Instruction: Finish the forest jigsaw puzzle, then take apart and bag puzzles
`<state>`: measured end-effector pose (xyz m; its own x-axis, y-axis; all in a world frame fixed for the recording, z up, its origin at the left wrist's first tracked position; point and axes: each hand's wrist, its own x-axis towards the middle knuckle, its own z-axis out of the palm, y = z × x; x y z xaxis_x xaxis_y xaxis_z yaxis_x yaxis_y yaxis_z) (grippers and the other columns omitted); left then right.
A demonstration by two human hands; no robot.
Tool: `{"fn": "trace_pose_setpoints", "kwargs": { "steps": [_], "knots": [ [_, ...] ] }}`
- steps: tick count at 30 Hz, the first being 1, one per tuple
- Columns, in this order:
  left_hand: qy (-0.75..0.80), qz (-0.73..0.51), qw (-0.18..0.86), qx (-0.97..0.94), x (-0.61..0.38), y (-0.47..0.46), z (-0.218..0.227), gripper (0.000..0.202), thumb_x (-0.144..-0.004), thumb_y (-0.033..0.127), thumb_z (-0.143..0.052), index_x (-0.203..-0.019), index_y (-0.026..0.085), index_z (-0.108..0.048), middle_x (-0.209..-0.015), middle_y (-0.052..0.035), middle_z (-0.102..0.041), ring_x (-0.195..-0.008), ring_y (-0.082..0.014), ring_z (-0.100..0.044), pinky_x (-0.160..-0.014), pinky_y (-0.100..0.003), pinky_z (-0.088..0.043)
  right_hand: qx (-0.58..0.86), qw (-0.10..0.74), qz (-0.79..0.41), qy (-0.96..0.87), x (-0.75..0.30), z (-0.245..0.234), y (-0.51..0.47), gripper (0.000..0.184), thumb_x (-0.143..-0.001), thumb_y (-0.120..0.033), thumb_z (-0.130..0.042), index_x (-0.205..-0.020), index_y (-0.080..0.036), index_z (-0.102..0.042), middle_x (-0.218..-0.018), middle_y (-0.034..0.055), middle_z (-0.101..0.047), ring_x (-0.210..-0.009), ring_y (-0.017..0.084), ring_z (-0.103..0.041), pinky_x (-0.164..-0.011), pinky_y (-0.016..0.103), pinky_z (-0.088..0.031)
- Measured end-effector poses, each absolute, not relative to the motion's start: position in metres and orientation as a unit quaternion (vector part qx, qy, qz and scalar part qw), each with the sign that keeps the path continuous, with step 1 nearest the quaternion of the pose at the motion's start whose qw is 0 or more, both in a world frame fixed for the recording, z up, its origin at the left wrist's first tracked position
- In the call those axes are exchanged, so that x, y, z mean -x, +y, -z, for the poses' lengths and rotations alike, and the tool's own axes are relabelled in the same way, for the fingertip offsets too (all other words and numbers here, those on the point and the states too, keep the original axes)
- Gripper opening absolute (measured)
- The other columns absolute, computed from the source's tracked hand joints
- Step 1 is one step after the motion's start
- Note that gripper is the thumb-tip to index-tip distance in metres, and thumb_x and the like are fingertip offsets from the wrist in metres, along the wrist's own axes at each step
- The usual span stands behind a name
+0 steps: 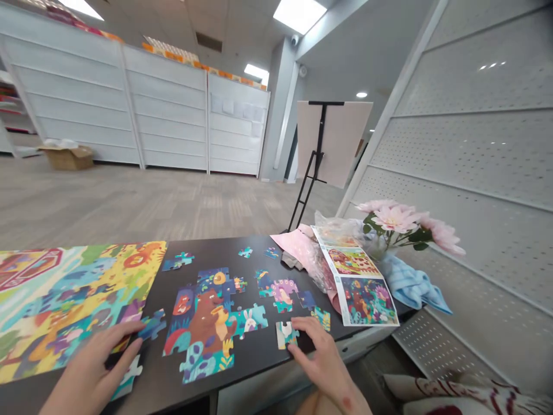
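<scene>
A partly joined jigsaw puzzle (203, 323) with a brown bear lies on the dark table (259, 369). My right hand (313, 360) is at its lower right, with thumb and fingers at the edges of a pale jigsaw piece (287, 335). My left hand (97, 366) rests on a large, brightly coloured puzzle picture (64, 300) at the table's left. Its fingertips are beside a blue jigsaw piece (152, 324), and a pale piece (128, 374) lies under the palm side. Several loose pieces, such as one (178, 261) at the far side, lie apart.
A printed picture sheet (356, 276) lies at the table's right over pink paper and a plastic bag (317, 259). Pink flowers (395, 222) and a blue cloth (410, 282) stand beyond it. A perforated panel wall (466, 161) rises at the right, and an easel (319, 150) stands behind.
</scene>
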<state>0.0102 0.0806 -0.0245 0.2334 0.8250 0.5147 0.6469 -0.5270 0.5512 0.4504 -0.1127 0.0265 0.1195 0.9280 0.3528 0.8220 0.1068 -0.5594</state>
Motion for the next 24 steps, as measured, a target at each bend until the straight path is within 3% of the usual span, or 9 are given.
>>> {"fn": "trace_pose_setpoints", "kwargs": {
  "steps": [5,7,10,13,15,20,24],
  "knots": [
    [0.456,-0.349,0.081,-0.815,-0.005,0.081,0.029,0.039,-0.09,0.059,-0.054,-0.112,0.03,-0.067,-0.113,-0.0055,-0.075,-0.104,-0.0306,-0.07,-0.086,-0.042,-0.06,0.643,0.328,-0.055,-0.69,-0.46,-0.023,-0.109,0.043,-0.095,-0.014,-0.045,-0.132,-0.028,-0.062,-0.135,0.0073,-0.066,-0.129,0.024,-0.058,-0.11,0.046,-0.047],
    [0.456,-0.349,0.08,-0.815,-0.003,0.084,0.035,0.038,-0.09,0.059,-0.054,-0.111,0.03,-0.067,-0.113,-0.0055,-0.075,-0.105,-0.0306,-0.07,-0.086,-0.042,-0.06,0.655,0.336,-0.036,-0.676,-0.461,-0.024,-0.11,0.04,-0.097,-0.016,-0.042,-0.129,-0.027,-0.064,-0.132,0.0078,-0.067,-0.127,0.024,-0.06,-0.109,0.046,-0.048],
    [0.462,-0.348,0.083,-0.812,-0.002,0.088,0.043,0.038,-0.088,0.059,-0.056,-0.11,0.03,-0.067,-0.111,-0.0051,-0.075,-0.103,-0.0306,-0.071,-0.085,-0.042,-0.06,0.693,0.344,-0.01,-0.633,-0.459,-0.024,-0.114,0.027,-0.094,-0.027,-0.054,-0.118,-0.025,-0.068,-0.12,0.0095,-0.071,-0.116,0.027,-0.065,-0.102,0.045,-0.053],
    [0.469,-0.354,0.096,-0.803,-0.003,0.085,0.038,0.037,-0.088,0.059,-0.056,-0.109,0.03,-0.067,-0.111,-0.0048,-0.075,-0.104,-0.0314,-0.07,-0.09,-0.045,-0.059,0.718,0.33,-0.002,-0.613,-0.457,-0.021,-0.12,0.034,-0.086,-0.036,-0.069,-0.117,-0.024,-0.067,-0.116,0.0097,-0.072,-0.111,0.03,-0.066,-0.098,0.046,-0.056],
    [0.489,-0.367,0.114,-0.783,-0.005,0.078,0.026,0.039,-0.088,0.059,-0.055,-0.112,0.03,-0.066,-0.117,-0.0049,-0.073,-0.111,-0.0328,-0.067,-0.097,-0.048,-0.056,0.719,0.321,-0.009,-0.616,-0.456,-0.018,-0.122,0.034,-0.087,-0.036,-0.066,-0.119,-0.024,-0.067,-0.117,0.0098,-0.071,-0.112,0.029,-0.066,-0.099,0.047,-0.055],
    [0.556,-0.558,0.208,-0.58,-0.008,0.062,0.004,0.056,-0.087,0.057,-0.06,-0.133,0.027,-0.05,-0.128,-0.0064,-0.065,-0.12,-0.0355,-0.062,-0.106,-0.055,-0.05,0.678,0.318,-0.019,-0.663,-0.448,-0.015,-0.118,0.034,-0.095,-0.031,-0.053,-0.127,-0.026,-0.065,-0.124,0.0103,-0.07,-0.119,0.027,-0.064,-0.103,0.046,-0.054],
    [0.531,-0.636,0.256,-0.498,-0.004,0.052,-0.005,0.055,-0.089,0.048,-0.062,-0.136,0.027,-0.045,-0.123,-0.0066,-0.063,-0.118,-0.0313,-0.062,-0.107,-0.054,-0.049,0.656,0.348,0.021,-0.67,-0.455,-0.016,-0.117,0.028,-0.097,-0.031,-0.049,-0.116,-0.026,-0.069,-0.127,0.01,-0.07,-0.12,0.028,-0.064,-0.102,0.049,-0.053]
  ]
}}
